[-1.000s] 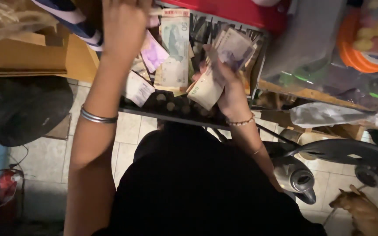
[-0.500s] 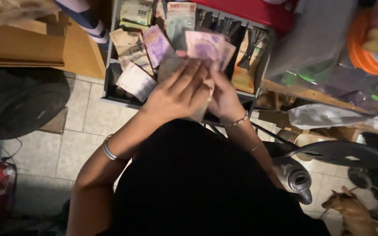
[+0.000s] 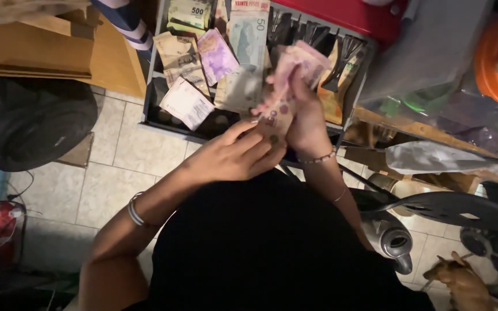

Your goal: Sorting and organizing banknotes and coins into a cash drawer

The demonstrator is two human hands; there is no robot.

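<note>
I stand over an open cash drawer (image 3: 152,109) with banknotes of several colours in its slots. My right hand (image 3: 306,118) is closed around a wad of pinkish banknotes (image 3: 295,66), held upright over the drawer. My left hand (image 3: 231,155) rests on the lower end of that same wad, fingers laid across the notes. A silver bangle (image 3: 135,210) sits on my left wrist and a bead bracelet (image 3: 318,158) on my right.
A tan wooden board (image 3: 41,49) and a dark round cushion (image 3: 36,124) lie to the left on the tiled floor (image 3: 105,184). A metal kettle (image 3: 393,242) and a small brown animal (image 3: 462,285) are at lower right. Cluttered shelves with an orange bowl (image 3: 497,63) fill the right.
My left hand came down from above the drawer onto the wad in my right hand. The view shifted so the drawer sits higher and nearer.
</note>
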